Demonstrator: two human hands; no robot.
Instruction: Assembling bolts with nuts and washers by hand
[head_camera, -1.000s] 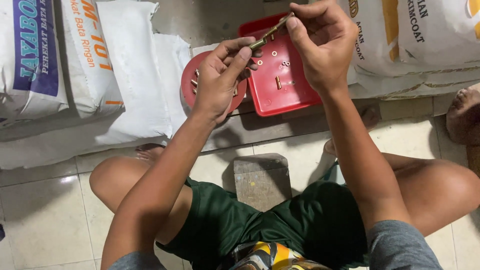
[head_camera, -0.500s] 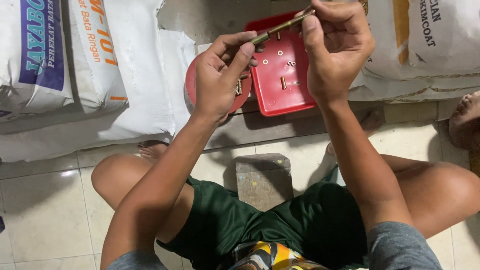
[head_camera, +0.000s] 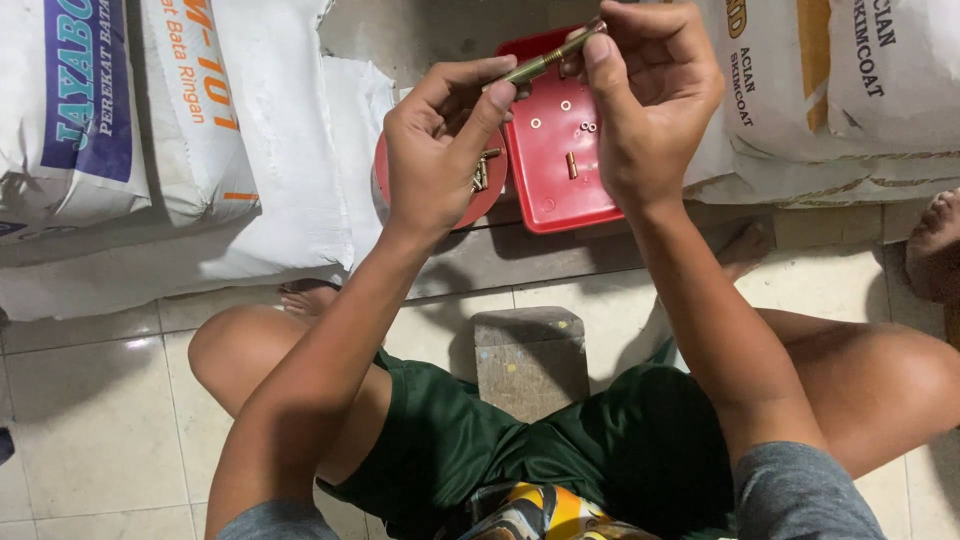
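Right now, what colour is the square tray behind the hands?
The square tray is red, seen best in the head view; small brass-coloured parts lie in it.

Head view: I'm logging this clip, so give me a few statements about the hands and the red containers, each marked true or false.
1. Both hands hold one long brass-coloured bolt between them. True: the left hand pinches its lower end, the right hand its upper end.
2. The square red tray holds nothing. False: a few small brass-coloured pieces lie in it.
3. A round red lid lies left of the tray. True.
4. The person stands at a table. False: they sit on the tiled floor, knees apart.
5. White sacks lie behind the tray. True.
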